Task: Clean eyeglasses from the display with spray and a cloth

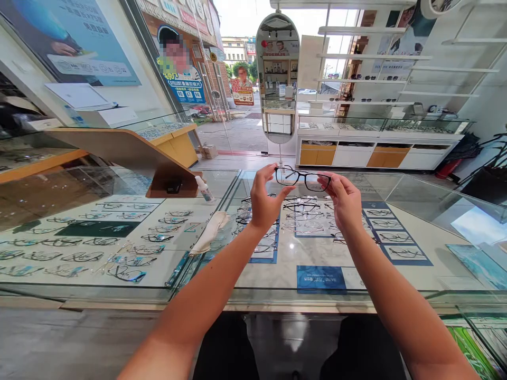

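Note:
A pair of dark-rimmed eyeglasses [303, 173] is held up in front of me, above the glass display counter [277, 301]. My left hand [266, 198] grips its left end, thumb below and fingers above. At the other end, my right hand [345, 199] pinches the frame near the right lens, its fingers partly behind it. Beneath my hands, rows of eyeglasses [304, 207] lie inside the case. A crumpled pale cloth [209, 232] rests on the glass, left of my left forearm. Beyond it stands a small white spray bottle [204, 188].
An oval mirror [278, 79] stands beyond the counter. To the left, a brown wooden panel [130, 150] juts over the glass. A blue printed card [321, 278] lies near the front edge. White shelves [364, 56] with sunglasses line the back right wall.

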Demonstrator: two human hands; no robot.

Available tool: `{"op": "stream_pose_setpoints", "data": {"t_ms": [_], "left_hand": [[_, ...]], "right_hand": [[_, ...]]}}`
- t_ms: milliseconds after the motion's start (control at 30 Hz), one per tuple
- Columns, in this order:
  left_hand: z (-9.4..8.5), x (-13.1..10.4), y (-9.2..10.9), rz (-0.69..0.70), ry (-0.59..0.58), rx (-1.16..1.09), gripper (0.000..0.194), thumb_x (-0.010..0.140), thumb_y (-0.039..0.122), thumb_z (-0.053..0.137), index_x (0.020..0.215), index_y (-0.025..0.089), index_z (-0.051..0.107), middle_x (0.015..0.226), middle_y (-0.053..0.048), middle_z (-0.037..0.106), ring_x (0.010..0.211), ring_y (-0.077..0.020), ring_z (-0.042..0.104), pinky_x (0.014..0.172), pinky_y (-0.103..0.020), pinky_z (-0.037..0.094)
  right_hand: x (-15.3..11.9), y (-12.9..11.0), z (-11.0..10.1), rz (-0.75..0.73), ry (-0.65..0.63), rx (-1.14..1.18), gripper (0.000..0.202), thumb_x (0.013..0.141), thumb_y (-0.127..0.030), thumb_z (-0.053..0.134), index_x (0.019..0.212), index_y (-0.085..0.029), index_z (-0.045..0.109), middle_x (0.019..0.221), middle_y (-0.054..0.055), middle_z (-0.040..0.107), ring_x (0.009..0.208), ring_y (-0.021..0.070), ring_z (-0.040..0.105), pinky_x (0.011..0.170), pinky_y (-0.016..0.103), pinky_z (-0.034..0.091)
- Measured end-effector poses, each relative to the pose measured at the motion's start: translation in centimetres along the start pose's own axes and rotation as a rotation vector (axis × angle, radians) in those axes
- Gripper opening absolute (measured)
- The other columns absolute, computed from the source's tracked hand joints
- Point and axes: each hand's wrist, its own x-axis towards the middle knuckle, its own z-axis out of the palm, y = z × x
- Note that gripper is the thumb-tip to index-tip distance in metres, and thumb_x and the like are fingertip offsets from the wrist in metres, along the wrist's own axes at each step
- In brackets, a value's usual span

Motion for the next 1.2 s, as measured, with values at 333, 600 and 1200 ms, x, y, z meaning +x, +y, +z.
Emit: {"op": "stream_pose_setpoints", "data": {"t_ms": [333,600,1200], "left_hand": [[0.3,-0.2,-0.8,-0.043,-0.047,-0.06,0.068,0.092,0.061,0.078,0.144,0.028,0.051,0.146,-0.016,0.066,0.136,-0.0286,0.069,0.112,-0.05,0.061],[-0.4,0.2,-0.1,0.048,-0.026,0.02,0.068,0.09,0.057,0.082,0.144,0.028,0.053,0.144,-0.015,0.07,0.135,-0.0292,0.069,0.103,-0.045,0.064],[-1.1,1.1,0.6,0.304,-0.22,0.087,0.063,0.094,0.045,0.081,0.149,0.029,0.053,0.144,-0.012,0.067,0.138,-0.0292,0.066,0.116,-0.048,0.058]], "right_hand": [[-0.1,0.2,0.2,-0.002,-0.041,0.034,0.036,0.098,-0.057,0.074,0.113,-0.025,0.08,0.116,0.008,0.086,0.109,0.0277,0.083,0.111,0.055,0.062],[0.2,-0.6,-0.7,-0.13,0.004,-0.177,0.038,0.102,-0.054,0.065,0.128,-0.027,0.072,0.13,0.01,0.081,0.127,0.0283,0.075,0.111,0.052,0.059],[0.0,-1.5,-1.0,-0.136,-0.286,-0.555,0.021,0.098,-0.045,0.07,0.102,-0.026,0.078,0.117,0.007,0.082,0.115,0.0301,0.073,0.106,0.046,0.051]]}}
